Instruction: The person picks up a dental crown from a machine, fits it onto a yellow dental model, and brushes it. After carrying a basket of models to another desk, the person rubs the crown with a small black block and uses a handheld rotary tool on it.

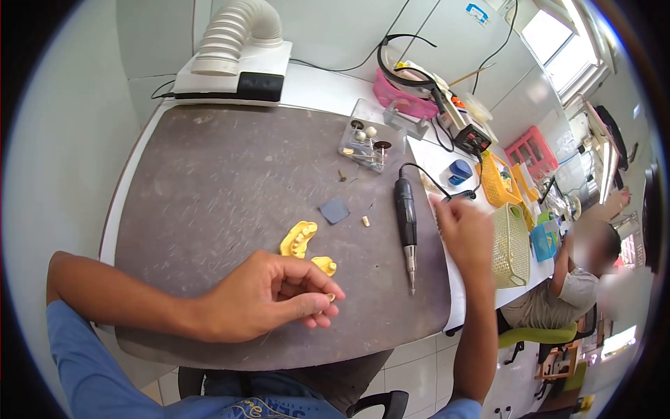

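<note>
My left hand (269, 297) is over the front of the brown work mat (181, 195), thumb and fingertips pinched on a small, pale tooth-like crown (330, 297). Just beyond its knuckles lie a yellow dental cast (296, 241) with a row of teeth and a smaller yellow cast piece (324, 264). My right hand (466, 234) is raised at the mat's right edge, fingers bent and smeared by motion. Beside it a black rotary handpiece (405, 216) rests on the mat, its tip toward me. A grey square of sheet (334, 210) and a small tooth-coloured piece (365, 221) lie further in.
A clear box of burs and polishing wheels (364, 145) stands at the back right. A white extractor with a ribbed hose (237, 42) sits back left. Baskets, including a pale woven one (511, 246), line the right-hand bench. Another person (558, 286) sits beyond.
</note>
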A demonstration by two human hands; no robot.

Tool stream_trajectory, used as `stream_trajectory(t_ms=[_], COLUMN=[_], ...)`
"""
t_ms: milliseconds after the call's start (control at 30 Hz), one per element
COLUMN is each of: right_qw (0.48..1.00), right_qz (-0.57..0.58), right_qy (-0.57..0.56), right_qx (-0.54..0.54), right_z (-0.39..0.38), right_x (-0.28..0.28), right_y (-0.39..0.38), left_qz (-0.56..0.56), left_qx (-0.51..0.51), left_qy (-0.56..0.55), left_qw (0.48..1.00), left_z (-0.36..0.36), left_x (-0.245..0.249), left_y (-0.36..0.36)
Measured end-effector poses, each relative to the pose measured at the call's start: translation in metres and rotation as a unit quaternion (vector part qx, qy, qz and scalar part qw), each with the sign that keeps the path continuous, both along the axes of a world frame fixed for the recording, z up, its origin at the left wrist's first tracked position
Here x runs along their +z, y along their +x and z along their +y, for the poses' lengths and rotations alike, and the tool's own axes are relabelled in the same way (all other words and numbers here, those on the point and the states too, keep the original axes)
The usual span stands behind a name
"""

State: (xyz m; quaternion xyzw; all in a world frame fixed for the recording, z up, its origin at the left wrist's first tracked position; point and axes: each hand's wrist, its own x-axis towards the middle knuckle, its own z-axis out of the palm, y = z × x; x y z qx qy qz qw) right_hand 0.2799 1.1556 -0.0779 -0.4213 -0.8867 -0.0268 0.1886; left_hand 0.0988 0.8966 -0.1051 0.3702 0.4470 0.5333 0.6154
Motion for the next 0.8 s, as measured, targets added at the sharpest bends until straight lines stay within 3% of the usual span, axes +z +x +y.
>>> stream_trajectory(t_ms=[67, 133, 367, 433, 500, 800], right_qw=[0.994, 0.989, 0.966, 0.959, 0.964, 0.944], right_qz=[0.064, 0.039, 0.036, 0.049, 0.087, 0.102], right_qy=[0.083, 0.126, 0.093, 0.108, 0.036, 0.02], right_qx=[-0.038, -0.065, -0.239, -0.257, -0.249, -0.313], right_z=[0.055, 0.121, 0.299, 0.319, 0.331, 0.324], right_x=[0.022, 0.036, -0.006, -0.009, -0.01, -0.006], right_y=[-0.009, -0.014, -0.018, -0.018, -0.022, -0.032], left_qz=[-0.003, 0.005, 0.007, 0.03, 0.045, 0.065], left_qx=[-0.006, -0.022, -0.04, -0.043, -0.036, -0.022], left_qy=[-0.002, -0.005, -0.027, -0.022, -0.026, 0.007], left_qw=[1.0, 1.0, 0.999, 0.998, 0.998, 0.998], left_z=[0.0, 0.001, 0.001, 0.002, 0.002, 0.003], left_x=[-0.001, -0.001, 0.001, 0.001, 0.003, 0.003], left_y=[0.0, -0.003, -0.008, -0.01, -0.01, -0.01])
